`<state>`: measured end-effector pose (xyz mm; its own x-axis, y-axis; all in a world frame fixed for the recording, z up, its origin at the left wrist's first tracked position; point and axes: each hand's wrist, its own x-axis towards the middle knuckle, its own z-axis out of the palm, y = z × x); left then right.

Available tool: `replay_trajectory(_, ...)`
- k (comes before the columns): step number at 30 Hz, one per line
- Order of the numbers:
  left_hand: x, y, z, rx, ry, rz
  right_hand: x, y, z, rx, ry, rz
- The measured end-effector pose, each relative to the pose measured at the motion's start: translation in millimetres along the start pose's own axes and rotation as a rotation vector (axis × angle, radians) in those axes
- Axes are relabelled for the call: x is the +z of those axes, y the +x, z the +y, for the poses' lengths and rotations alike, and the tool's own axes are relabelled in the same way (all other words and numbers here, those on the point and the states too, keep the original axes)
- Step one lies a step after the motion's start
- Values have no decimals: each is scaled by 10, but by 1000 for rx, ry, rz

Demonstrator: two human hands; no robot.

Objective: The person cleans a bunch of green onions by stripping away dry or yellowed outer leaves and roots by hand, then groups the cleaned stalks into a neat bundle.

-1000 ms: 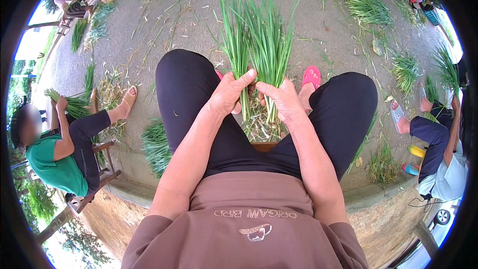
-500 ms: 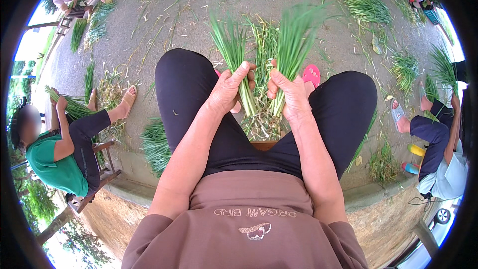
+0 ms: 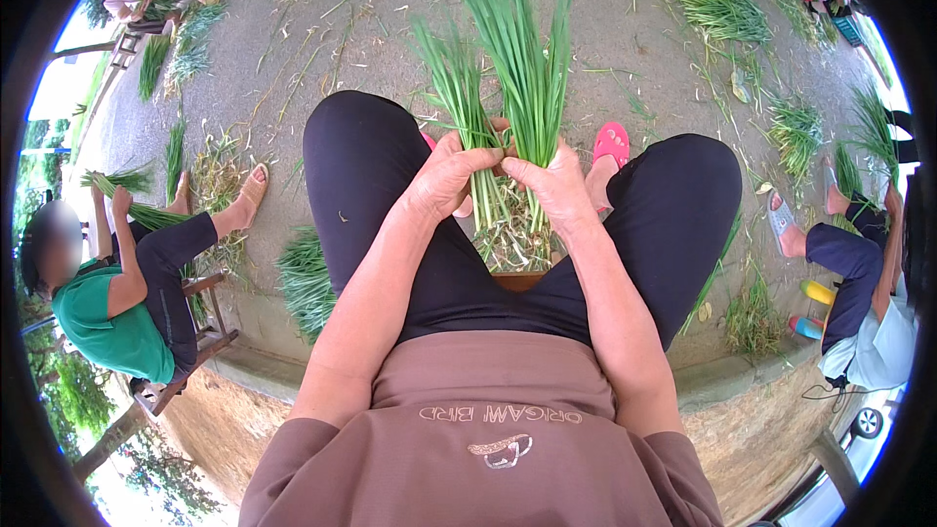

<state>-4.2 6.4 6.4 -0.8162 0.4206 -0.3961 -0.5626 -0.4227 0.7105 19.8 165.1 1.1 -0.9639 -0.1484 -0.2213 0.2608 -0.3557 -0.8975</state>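
Between my knees, my left hand (image 3: pixel 453 174) is closed round a bunch of garlic chives (image 3: pixel 457 78), long thin green leaves fanning away from me and pale stalks pointing back. Close against it on the right, my right hand (image 3: pixel 549 182) grips a second, longer bunch of garlic chives (image 3: pixel 522 49). The thumbs nearly meet where the two bunches sit side by side. Below the hands, a heap of pale trimmings and stalks (image 3: pixel 515 244) lies on the ground between my feet. Some fingers are hidden behind the leaves.
A pile of green chives (image 3: pixel 305 278) lies by my left knee. More bunches (image 3: pixel 717 10) and scattered dry leaves lie across the paved ground (image 3: pixel 390 29). A person in green (image 3: pixel 117 307) sits at left holding chives; another person (image 3: pixel 869 273) sits at right.
My right hand has moved left, bringing its bunch against the left one. That bunch now stands straighter and its leaves reach farther out. My left hand has shifted slightly.
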Motion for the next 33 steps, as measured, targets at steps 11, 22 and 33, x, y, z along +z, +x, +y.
replay_trajectory(11, -89, 56, -92, 26, 187, 101, 6, 24, 115, -112, -14, 59)
replay_trajectory(22, -152, 117, -127, 61, 205, 319, -146, 13, 42, 218, 278, 64)
replay_trajectory(33, -268, 126, -136, 11, 199, 397, -270, 46, -116, 89, 846, 101)
